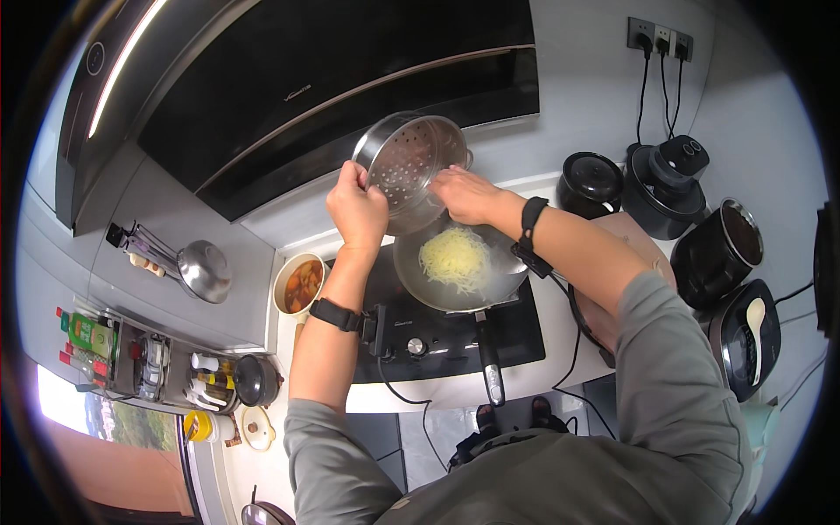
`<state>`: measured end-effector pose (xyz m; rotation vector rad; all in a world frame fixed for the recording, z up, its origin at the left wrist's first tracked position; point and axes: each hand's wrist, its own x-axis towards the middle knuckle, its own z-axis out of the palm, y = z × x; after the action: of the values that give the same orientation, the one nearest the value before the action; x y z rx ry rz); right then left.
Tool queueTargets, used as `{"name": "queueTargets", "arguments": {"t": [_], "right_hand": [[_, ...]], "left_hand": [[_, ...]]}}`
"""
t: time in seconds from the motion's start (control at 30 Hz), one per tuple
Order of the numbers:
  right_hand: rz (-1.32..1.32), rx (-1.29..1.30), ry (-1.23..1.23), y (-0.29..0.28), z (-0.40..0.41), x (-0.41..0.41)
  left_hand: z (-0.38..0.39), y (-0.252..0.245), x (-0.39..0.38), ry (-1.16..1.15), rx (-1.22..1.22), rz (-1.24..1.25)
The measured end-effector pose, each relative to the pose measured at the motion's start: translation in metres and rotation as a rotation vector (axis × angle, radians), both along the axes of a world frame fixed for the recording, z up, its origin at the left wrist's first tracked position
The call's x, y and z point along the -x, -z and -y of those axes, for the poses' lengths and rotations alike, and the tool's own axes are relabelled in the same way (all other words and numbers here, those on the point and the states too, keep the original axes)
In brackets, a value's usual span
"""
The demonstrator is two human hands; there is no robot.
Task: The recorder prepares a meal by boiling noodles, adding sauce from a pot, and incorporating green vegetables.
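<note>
My left hand [357, 209] grips the rim of a stainless-steel steamer basket [407, 157] with a perforated bottom. The basket is tilted on its side above the far edge of the wok, its mouth towards me. My right hand [467, 195] reaches to the basket's lower right side, its fingers at the rim; whether they hold it or only touch it is unclear. Below lies a wok [410, 279] with a heap of pale yellow shredded vegetable [455, 259] in it, and steam hazes its right side. The wok's black handle [489, 364] points towards me.
The wok stands on a black cooktop [453, 361]. Left of it is a pot of reddish stew [302, 285]. A range hood [367, 85] hangs close above the basket. Black pots [589, 184] and a rice cooker [745, 341] stand right. Cables [426, 420] dangle from my wrists.
</note>
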<state>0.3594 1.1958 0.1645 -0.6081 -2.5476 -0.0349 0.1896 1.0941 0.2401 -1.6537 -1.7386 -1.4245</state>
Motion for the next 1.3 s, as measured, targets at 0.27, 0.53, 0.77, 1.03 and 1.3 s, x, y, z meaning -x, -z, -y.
{"name": "queueTargets", "arguments": {"t": [0.27, 0.53, 0.77, 1.03, 1.3], "right_hand": [[0.092, 0.131, -0.132, 0.014, 0.03, -0.012], [-0.372, 0.124, -0.125, -0.035, 0.017, 0.0], [0.093, -0.21, -0.217, -0.059, 0.025, 0.044], [0.057, 0.076, -0.139, -0.059, 0.022, -0.002], [0.178, 0.247, -0.146, -0.017, 0.02, 0.016]], "left_hand": [[0.0, 0.001, 0.009, -0.006, -0.018, 0.026], [-0.002, 0.007, 0.037, 0.067, 0.04, 0.343], [0.001, -0.002, 0.02, 0.221, 0.142, 0.586], [0.012, 0.002, 0.037, 0.175, 0.118, 0.562], [0.007, -0.011, 0.011, 0.041, 0.047, 0.308]]}}
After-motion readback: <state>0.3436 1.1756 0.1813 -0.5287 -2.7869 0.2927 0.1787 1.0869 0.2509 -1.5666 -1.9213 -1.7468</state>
